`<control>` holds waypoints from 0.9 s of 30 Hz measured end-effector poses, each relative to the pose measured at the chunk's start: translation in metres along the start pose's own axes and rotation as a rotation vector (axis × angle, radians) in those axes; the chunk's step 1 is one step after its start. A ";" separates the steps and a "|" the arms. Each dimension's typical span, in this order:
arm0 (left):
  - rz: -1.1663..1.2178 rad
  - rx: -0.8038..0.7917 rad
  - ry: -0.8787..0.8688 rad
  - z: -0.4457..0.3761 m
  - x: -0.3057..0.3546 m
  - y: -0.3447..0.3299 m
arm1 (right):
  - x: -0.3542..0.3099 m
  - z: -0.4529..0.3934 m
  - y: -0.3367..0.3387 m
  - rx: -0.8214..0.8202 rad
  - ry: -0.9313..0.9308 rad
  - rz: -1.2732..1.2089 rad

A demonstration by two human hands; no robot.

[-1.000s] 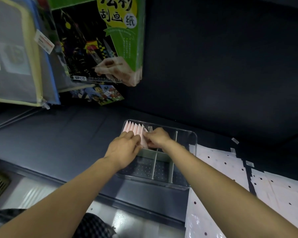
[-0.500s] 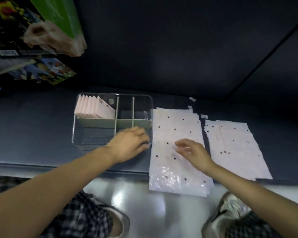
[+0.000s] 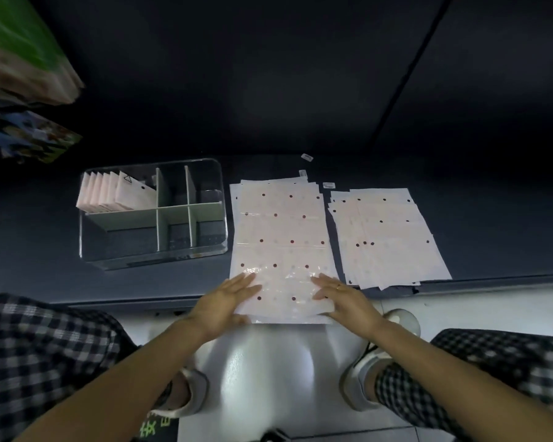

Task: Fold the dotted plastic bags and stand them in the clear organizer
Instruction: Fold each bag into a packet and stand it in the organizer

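While flattened on the near end of a stack of pale pink, dark-dotted plastic bags (image 3: pixel 280 237) on the dark table (image 3: pixel 39 250), left hand (image 3: pixel 225 301) and right hand (image 3: pixel 344 299) lying released, fingers straight, gripping nothing. Beyond and left of the left hand, a clear divided plastic organizer (image 3: pixel 154 260) with folded pink bags (image 3: pixel 115 194) upright in its far-left compartment. Just right of the right hand, a second flat pile of dotted bags (image 3: pixel 387 237).

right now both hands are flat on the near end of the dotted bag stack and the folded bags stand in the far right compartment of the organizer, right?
Not quite. The head view shows the folded bags in the far left compartment of the clear organizer. Both the left hand and right hand do lie flat on the dotted bag stack.
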State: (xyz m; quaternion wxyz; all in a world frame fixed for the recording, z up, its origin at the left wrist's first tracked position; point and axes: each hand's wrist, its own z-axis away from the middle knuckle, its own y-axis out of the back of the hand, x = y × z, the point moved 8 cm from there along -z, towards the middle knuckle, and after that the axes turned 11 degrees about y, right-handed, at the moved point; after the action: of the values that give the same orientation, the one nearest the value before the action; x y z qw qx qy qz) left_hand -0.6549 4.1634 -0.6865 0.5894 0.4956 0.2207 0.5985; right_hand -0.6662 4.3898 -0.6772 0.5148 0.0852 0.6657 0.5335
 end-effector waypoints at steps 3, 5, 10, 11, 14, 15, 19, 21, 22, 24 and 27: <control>0.128 -0.036 0.075 0.002 -0.002 0.006 | 0.005 -0.008 0.009 -0.042 -0.108 -0.156; 0.208 -0.069 0.133 0.005 -0.003 0.014 | 0.006 -0.016 0.022 -0.093 -0.182 -0.290; 0.591 -0.188 0.174 0.008 0.010 0.051 | -0.007 -0.039 0.067 -0.172 -0.199 -0.550; 0.676 -0.182 0.159 0.009 0.016 0.062 | -0.009 -0.044 0.074 -0.172 -0.195 -0.601; 0.860 -0.045 0.175 0.004 0.019 0.090 | -0.002 -0.065 0.093 -0.040 -0.226 -0.742; 0.867 0.050 0.199 0.002 0.014 0.097 | 0.005 -0.073 0.099 0.038 -0.258 -0.775; 0.510 0.593 0.178 0.002 0.009 0.131 | 0.044 -0.097 0.118 0.327 -0.416 -0.730; 0.362 0.631 0.111 -0.008 0.018 0.128 | 0.063 -0.105 0.120 0.413 -0.495 -0.673; 0.298 0.588 0.077 -0.016 0.024 0.119 | 0.070 -0.108 0.119 0.444 -0.523 -0.666; 0.146 0.446 0.032 -0.033 0.034 0.091 | 0.083 -0.113 0.113 0.461 -0.562 -0.634; -0.040 0.277 0.022 -0.052 0.037 0.045 | 0.098 -0.122 0.101 0.419 -0.601 -0.568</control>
State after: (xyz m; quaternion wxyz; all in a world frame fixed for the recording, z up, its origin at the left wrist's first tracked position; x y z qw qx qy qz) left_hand -0.7140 4.2047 -0.6573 0.5246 0.5613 0.3174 0.5559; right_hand -0.8499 4.4206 -0.6668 0.7823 0.1524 0.5776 0.1767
